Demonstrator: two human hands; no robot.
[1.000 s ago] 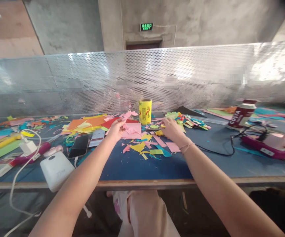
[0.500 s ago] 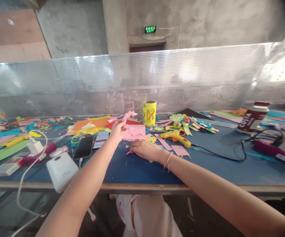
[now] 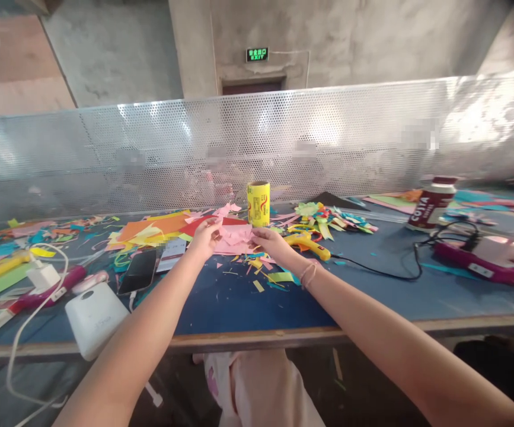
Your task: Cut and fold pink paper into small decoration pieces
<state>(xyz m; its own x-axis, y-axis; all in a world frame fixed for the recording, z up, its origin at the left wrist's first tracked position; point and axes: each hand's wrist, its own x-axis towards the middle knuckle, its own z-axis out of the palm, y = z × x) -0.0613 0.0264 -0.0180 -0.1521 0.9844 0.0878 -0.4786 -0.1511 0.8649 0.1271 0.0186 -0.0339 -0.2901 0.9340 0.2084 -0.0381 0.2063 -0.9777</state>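
Observation:
Pink paper [image 3: 235, 236], cut and folded in places, lies between my two hands near the middle of the table. My left hand [image 3: 207, 238] pinches it at its left side, with a ragged pink piece [image 3: 226, 210] standing up just beyond the fingers. At the right edge, the fingers of my right hand [image 3: 269, 244] are closed on the same paper. Right behind stands a yellow cardboard tube [image 3: 258, 204], upright. A yellow glue gun [image 3: 310, 244] rests just to the right of my right hand, its black cord trailing away.
Small paper scraps [image 3: 280, 277] are scattered before my hands. Left are a phone [image 3: 138, 271], a white power bank [image 3: 96, 319] with cable, and orange sheets [image 3: 152, 226]. Right are a coffee bottle [image 3: 431, 203] and a purple power strip [image 3: 483, 261]. A perforated metal screen [image 3: 274, 136] stands behind.
My right hand has lifted off the table and moved to the pink paper's right edge. Scraps now show where it was. The view has swung slightly right.

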